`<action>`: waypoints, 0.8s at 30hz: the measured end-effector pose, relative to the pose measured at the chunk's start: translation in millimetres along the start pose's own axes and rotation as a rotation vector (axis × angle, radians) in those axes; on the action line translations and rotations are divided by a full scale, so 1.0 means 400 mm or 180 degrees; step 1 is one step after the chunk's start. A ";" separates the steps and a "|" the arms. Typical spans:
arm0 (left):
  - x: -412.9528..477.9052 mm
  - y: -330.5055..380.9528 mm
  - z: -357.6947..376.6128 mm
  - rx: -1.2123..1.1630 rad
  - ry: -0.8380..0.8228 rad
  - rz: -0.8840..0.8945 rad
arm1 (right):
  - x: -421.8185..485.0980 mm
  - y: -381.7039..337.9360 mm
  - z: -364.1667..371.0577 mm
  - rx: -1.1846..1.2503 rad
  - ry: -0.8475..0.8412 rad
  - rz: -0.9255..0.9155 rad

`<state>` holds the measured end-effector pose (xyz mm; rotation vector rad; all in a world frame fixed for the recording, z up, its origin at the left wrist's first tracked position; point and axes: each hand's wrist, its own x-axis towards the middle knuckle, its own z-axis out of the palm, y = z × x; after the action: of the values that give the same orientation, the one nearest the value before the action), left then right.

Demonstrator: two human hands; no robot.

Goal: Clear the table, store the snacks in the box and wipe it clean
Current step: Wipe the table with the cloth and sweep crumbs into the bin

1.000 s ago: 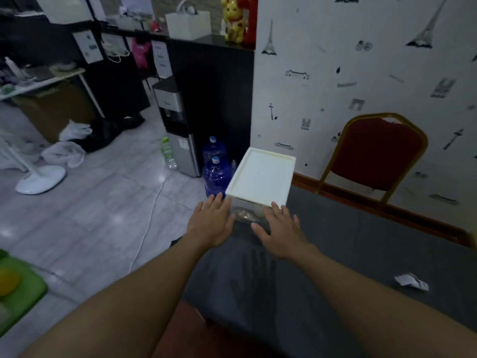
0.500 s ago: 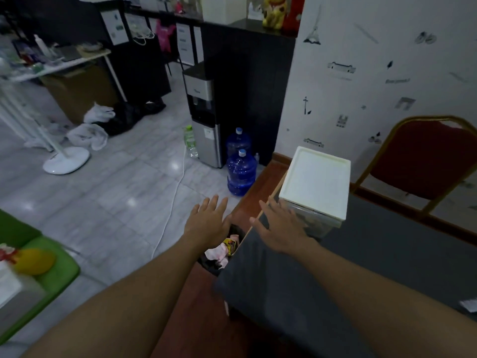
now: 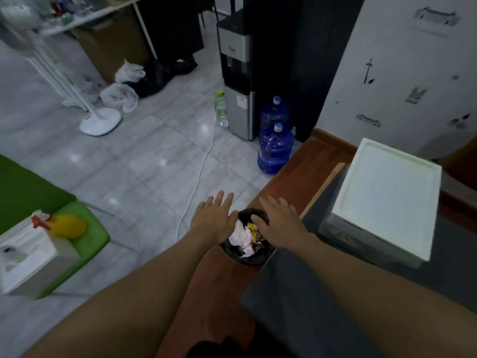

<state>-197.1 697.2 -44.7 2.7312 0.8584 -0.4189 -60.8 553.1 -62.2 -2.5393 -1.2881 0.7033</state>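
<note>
The storage box, clear-walled with a white lid, stands closed at the left end of the dark grey table. My left hand and my right hand hover side by side, fingers straight and holding nothing, to the left of the box and off the table's end. Between and below them a black-lined bin sits on the floor, holding pink tissue and a yellow wrapper. A yellow spray bottle with a red trigger lies on a green seat at the far left, beside a white tissue box.
A wooden strip runs along the floor beside the table. Two blue water jugs and a water dispenser stand against the dark cabinet. A white cable crosses the tiled floor. A fan base stands further left.
My hands left the box and swung left off the table's end. The view turned left and down, bringing the bin, green seat and spray bottle into sight.
</note>
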 end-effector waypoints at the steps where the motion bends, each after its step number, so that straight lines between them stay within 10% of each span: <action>1: 0.014 -0.008 0.007 -0.0007 -0.0021 -0.0010 | 0.014 0.002 0.007 0.0015 -0.0044 0.0007; 24: 0.585 -0.259 0.608 -0.0417 -0.1000 0.0066 | 0.572 0.201 0.543 0.0006 -0.1114 0.0992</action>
<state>-121.8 823.3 -365.5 2.4631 0.7440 -0.7359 2.2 682.6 -354.2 -2.7313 -0.9794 1.2579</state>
